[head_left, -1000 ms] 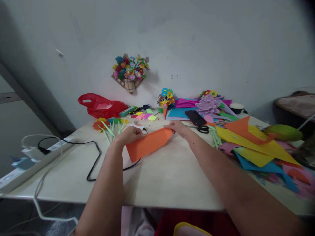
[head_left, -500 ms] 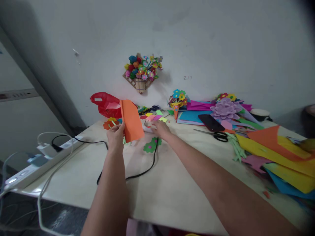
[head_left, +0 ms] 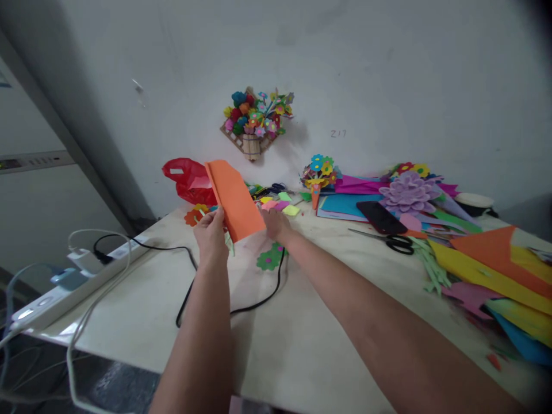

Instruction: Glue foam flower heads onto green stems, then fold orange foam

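Upright in my left hand [head_left: 210, 229] is an orange craft sheet [head_left: 236, 201], gripped near its left edge, which looks folded over. My right hand [head_left: 276, 224] is closed at the sheet's lower right corner. A black cord [head_left: 276, 287] runs down from it; it appears to hold a white glue gun, now mostly hidden behind the sheet and fingers. Below my hands lies a green flower cutout [head_left: 269, 260] with a pink centre. Orange and yellow flower pieces [head_left: 192, 217] lie left of my left hand.
A white power strip [head_left: 116, 253] with plugs and cables lines the table's left edge. Behind stand a red bag [head_left: 187, 183] and a small flower bouquet [head_left: 319, 172]. Scissors [head_left: 397, 242], a phone [head_left: 379, 217] and coloured sheets [head_left: 483, 270] lie on the right.
The orange sheet has tilted, its lower right corner now meeting my right hand. The white tool seen beside that hand before is now covered. The view has shifted slightly left.
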`<state>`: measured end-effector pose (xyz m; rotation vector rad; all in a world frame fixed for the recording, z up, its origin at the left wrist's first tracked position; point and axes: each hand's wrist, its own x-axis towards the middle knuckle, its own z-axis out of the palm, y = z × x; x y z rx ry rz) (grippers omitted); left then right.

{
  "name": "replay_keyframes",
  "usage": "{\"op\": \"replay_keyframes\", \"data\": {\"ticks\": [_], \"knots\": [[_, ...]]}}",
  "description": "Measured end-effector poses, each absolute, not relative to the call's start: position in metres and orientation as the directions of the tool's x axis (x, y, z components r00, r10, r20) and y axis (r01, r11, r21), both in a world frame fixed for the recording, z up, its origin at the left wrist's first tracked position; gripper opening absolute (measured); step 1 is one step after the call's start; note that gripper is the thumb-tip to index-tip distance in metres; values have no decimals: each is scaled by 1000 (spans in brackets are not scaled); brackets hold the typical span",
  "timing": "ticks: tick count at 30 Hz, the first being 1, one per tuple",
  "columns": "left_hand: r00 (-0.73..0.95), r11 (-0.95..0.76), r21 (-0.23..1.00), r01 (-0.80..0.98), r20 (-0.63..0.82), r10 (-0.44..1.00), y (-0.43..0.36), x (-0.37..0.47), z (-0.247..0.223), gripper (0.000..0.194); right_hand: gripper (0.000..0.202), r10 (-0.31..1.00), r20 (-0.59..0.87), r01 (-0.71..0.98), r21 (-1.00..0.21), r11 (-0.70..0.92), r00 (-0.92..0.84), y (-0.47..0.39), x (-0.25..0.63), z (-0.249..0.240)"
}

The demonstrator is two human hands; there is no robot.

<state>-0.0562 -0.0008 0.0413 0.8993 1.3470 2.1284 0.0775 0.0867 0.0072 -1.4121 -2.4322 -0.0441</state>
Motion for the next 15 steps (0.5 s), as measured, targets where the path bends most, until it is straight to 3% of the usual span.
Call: {"op": "replay_keyframes", "data": {"ticks": [8,12,15], "knots": [[-715,-500,863,-70,306,629,1,-33,57,35,38,878,406,924,-165,345,-255,75,132,13],[-630,-314,949,-9,239,739,12,-14,53,30,28,928,373,964,-243,110,-12,66,182,17],[-434,-177,963,203,251,865,22,9,38,32,30,896,390,928,-368,-61,214,56,225,17]]}}
